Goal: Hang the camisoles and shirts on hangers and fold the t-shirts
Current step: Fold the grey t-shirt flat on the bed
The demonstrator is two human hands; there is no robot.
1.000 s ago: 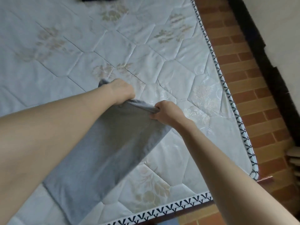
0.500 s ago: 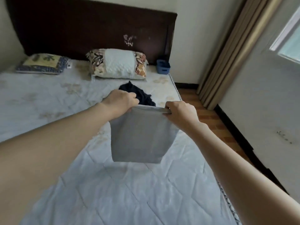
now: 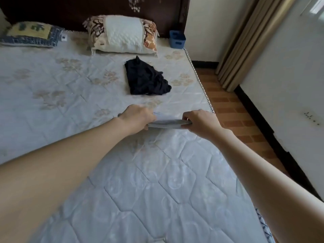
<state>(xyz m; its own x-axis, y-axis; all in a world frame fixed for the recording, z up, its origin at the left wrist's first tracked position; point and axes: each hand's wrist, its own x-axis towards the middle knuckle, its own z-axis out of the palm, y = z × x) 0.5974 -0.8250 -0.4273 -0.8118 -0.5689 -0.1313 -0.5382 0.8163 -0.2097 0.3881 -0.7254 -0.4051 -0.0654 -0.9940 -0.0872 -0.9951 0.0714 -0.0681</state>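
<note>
**Grey t-shirt held flat over the mattress, both hands gripping**

Counts, left to right: two pillows, two hands, one grey garment, one black garment, one blue box.

Pillow one, the blue-and-yellow pillow, is lying flat at the far left against the dark headboard. Pillow two, the brown-and-white pillow, is sitting right of it, also at the headboard.

The left hand is clenching the left end of the folded grey t-shirt; fingers are curling round the fabric edge. The right hand is gripping the right end the same way, thumb on top. The t-shirt is showing edge-on as a thin flat band stretched between the two hands (fold count not readable from this angle). It is sitting near the right side of the mattress, roughly mid-length; I cannot tell whether it is touching the surface or just above it.

The black garment is lying crumpled beyond the hands, between them and the brown-and-white pillow, well apart from the grey one.

The blue box is sitting at the mattress's far right corner, against the headboard.

Surface: white quilted mattress with faded floral print and patterned piping along the right edge. Room: brick-pattern floor running along the right, beige curtain hanging in the far corner, white wall with dark skirting.
</note>
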